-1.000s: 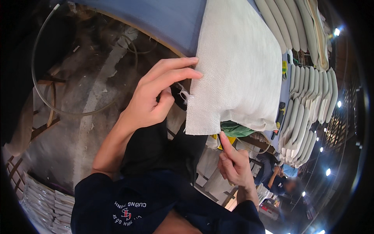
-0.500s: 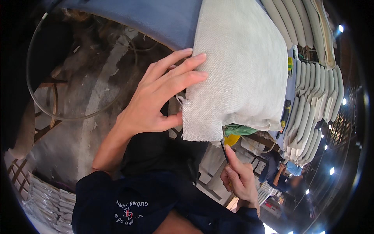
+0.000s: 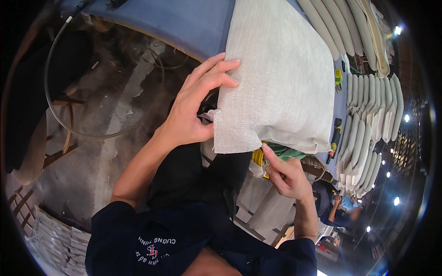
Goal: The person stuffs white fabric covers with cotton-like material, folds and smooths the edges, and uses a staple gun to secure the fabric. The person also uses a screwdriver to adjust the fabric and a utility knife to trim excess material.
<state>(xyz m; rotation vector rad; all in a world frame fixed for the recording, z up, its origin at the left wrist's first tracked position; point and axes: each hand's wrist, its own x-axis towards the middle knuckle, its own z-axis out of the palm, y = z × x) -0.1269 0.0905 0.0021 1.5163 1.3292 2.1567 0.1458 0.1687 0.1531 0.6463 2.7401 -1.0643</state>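
Note:
A pale grey, woven-fabric-covered cushion (image 3: 285,73) lies at the near edge of the table, with a squared fabric flap (image 3: 235,135) hanging at its near left corner. My left hand (image 3: 189,110) grips that left edge, fingertips on the top face and thumb against the flap's side. Frayed threads show beside the thumb. At the flap's lower right corner, the index fingertip of my right hand (image 3: 290,177) touches the fabric from below. Its other fingers are curled in, and whatever they hold is hidden.
The blue table (image 3: 184,23) extends to the far left. Right of the cushion lie a dark-handled tool (image 3: 337,135) and a yellow item (image 3: 338,78). Rows of grey cushions (image 3: 368,101) stand beyond. Green cloth (image 3: 287,152) shows underneath; a hose (image 3: 83,133) loops at left.
My right hand has risen to the flap corner, its index finger now extended; the thin dark tool seen there before is out of sight. The left hand keeps its grip on the cushion edge.

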